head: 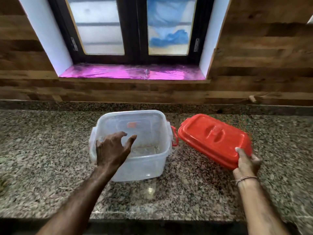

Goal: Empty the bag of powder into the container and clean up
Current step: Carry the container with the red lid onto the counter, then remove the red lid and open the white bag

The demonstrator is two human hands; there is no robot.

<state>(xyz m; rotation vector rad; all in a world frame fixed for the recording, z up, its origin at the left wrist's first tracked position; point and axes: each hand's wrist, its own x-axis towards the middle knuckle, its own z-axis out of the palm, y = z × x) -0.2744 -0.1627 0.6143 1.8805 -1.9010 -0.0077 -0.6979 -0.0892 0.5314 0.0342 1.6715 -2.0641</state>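
Observation:
A clear plastic container (149, 160) stands open on the granite counter (42, 150), with red clips on its sides and nothing inside but a faint residue on its floor. My left hand (111, 150) hovers over its near left rim, fingers spread, holding nothing. My right hand (246, 162) grips the near edge of the red lid (210, 136), which is tilted up just to the right of the container. No bag of powder is in view.
A wood-panelled wall (254, 56) rises behind the counter, with a window and a pink-lined sill (132, 72). The counter's front edge (152, 216) runs close below my forearms.

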